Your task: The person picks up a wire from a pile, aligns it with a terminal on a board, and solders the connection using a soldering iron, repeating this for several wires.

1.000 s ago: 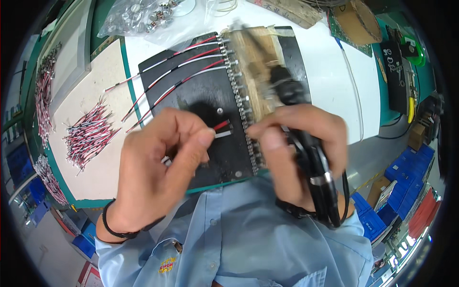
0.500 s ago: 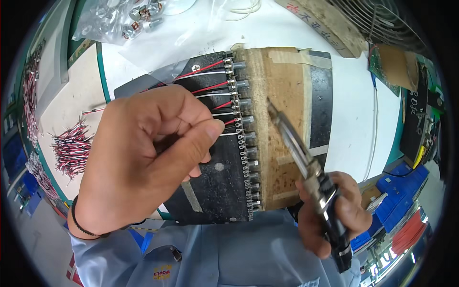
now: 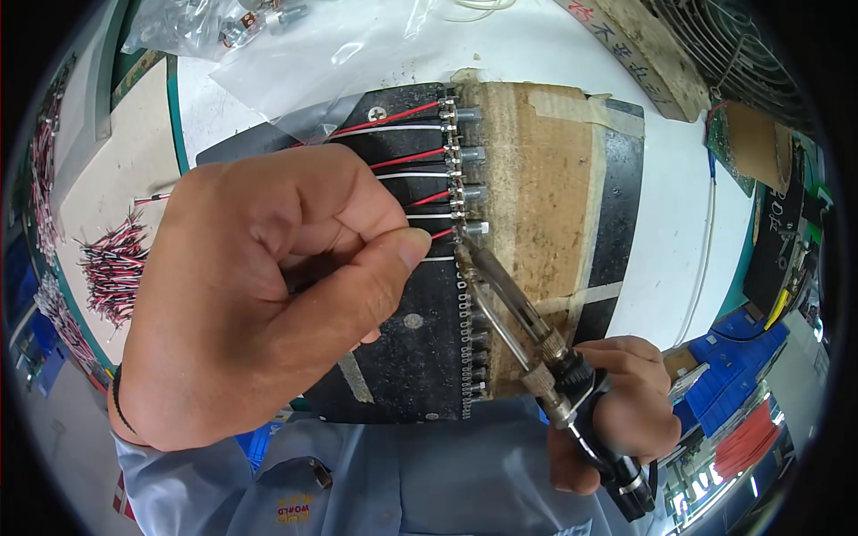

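My left hand (image 3: 286,286) is closed in a pinch on a red and white wire (image 3: 442,234), whose ends reach the lugs of a component in the row. In my right hand (image 3: 630,402) is a soldering iron (image 3: 514,299) with a thin metal tube alongside its barrel. Its tip is at the lug beside the red wire end. The row of small components with metal lugs (image 3: 471,154) runs down the seam between a black board (image 3: 393,380) and a brown wooden strip (image 3: 536,188). Upper components have red and white wires on them; lower lugs are bare.
A bundle of red, black and white wires (image 3: 114,272) lies on a pale board at left. At the far left are more wire bundles (image 3: 45,161). Clear bags with metal parts (image 3: 237,31) sit at the back. A coiled metal stand (image 3: 742,71) and blue bins (image 3: 733,357) are at right.
The soldering iron has moved left and down from over the wooden strip to the lugs by the red wire. My left hand keeps its pinch. The whole view has shifted slightly.
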The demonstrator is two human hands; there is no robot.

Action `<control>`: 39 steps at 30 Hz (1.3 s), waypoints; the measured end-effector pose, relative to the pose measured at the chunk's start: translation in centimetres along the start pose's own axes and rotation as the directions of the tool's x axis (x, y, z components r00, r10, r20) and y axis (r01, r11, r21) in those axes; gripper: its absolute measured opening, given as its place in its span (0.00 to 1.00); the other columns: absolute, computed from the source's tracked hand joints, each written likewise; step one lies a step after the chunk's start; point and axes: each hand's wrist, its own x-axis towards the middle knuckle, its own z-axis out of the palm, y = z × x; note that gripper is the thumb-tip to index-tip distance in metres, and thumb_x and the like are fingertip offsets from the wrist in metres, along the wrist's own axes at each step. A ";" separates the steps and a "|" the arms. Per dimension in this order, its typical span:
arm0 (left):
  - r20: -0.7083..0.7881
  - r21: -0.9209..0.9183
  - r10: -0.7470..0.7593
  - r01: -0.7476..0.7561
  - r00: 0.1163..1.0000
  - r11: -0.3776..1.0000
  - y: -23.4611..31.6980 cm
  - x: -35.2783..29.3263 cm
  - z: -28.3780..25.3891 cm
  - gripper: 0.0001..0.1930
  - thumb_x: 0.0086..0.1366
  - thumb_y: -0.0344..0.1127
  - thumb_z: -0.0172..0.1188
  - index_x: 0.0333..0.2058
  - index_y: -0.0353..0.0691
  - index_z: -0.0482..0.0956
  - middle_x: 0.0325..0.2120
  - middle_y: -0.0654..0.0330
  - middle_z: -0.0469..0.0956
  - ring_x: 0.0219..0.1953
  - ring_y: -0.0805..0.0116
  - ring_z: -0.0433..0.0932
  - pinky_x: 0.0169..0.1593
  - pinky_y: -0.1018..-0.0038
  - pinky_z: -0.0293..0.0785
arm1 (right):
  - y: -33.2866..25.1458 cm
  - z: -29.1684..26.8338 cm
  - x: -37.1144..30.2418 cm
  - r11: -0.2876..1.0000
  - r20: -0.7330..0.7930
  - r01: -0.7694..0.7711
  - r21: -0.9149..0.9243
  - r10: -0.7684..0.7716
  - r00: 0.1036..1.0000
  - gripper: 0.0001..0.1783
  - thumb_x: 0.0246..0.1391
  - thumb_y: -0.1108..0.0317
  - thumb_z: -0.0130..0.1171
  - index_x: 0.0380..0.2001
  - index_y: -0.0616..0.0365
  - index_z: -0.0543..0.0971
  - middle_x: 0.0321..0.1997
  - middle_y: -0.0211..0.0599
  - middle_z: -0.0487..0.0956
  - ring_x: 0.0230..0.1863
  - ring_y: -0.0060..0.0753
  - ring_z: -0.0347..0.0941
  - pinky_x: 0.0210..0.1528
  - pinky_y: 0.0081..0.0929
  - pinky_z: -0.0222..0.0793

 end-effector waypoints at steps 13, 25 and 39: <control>0.039 0.011 0.077 -0.078 0.996 0.997 -0.5 0.2 -0.3 0.07 0.64 0.28 0.61 0.28 0.31 0.75 0.19 0.61 0.77 0.19 0.80 0.74 0.24 0.84 0.71 | -0.7 0.0 -0.1 0.995 -0.023 -0.098 0.020 0.098 0.995 0.31 0.55 0.42 0.58 0.44 0.62 0.69 0.20 0.39 0.75 0.22 0.40 0.76 0.26 0.36 0.75; 0.032 0.046 -0.001 0.000 0.999 0.999 0.2 0.0 -0.2 0.06 0.65 0.27 0.60 0.29 0.31 0.75 0.19 0.61 0.77 0.20 0.80 0.74 0.24 0.84 0.71 | -1.1 -0.6 -0.2 0.996 -0.024 -0.094 0.007 0.094 0.995 0.34 0.53 0.38 0.59 0.45 0.61 0.69 0.20 0.42 0.74 0.22 0.41 0.75 0.26 0.38 0.72; 0.015 0.060 0.067 -0.068 0.998 0.996 -0.5 0.2 -0.2 0.06 0.62 0.26 0.61 0.28 0.32 0.75 0.18 0.61 0.77 0.19 0.80 0.74 0.24 0.84 0.70 | -0.5 -0.2 -0.2 0.997 0.015 -0.052 0.053 0.051 0.999 0.32 0.51 0.45 0.63 0.45 0.63 0.69 0.19 0.38 0.76 0.18 0.39 0.76 0.22 0.34 0.73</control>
